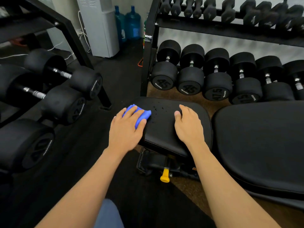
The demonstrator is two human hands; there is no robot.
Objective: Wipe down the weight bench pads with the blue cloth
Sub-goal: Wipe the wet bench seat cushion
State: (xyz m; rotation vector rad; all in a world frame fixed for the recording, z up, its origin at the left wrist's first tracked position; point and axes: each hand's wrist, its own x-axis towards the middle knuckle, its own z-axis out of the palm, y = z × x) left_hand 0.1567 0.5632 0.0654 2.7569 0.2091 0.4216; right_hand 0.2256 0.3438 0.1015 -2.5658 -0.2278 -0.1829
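The black seat pad (pixel 166 129) of the weight bench lies in the middle of the head view, with small droplets near its far edge. My left hand (pixel 126 130) presses the bunched blue cloth (pixel 143 113) onto the pad's left side. My right hand (pixel 189 124) rests flat on the pad's right side, fingers spread, holding nothing. The larger black back pad (pixel 263 145) lies to the right, separated from the seat pad by a narrow gap.
A dumbbell rack (pixel 213 76) stands behind the bench, another rack of dumbbells (pixel 54 89) to the left. A yellow adjustment knob (pixel 165 176) sits on the frame under the seat pad. Blue water jugs (pixel 131 23) and a white appliance (pixel 100 27) stand at the back.
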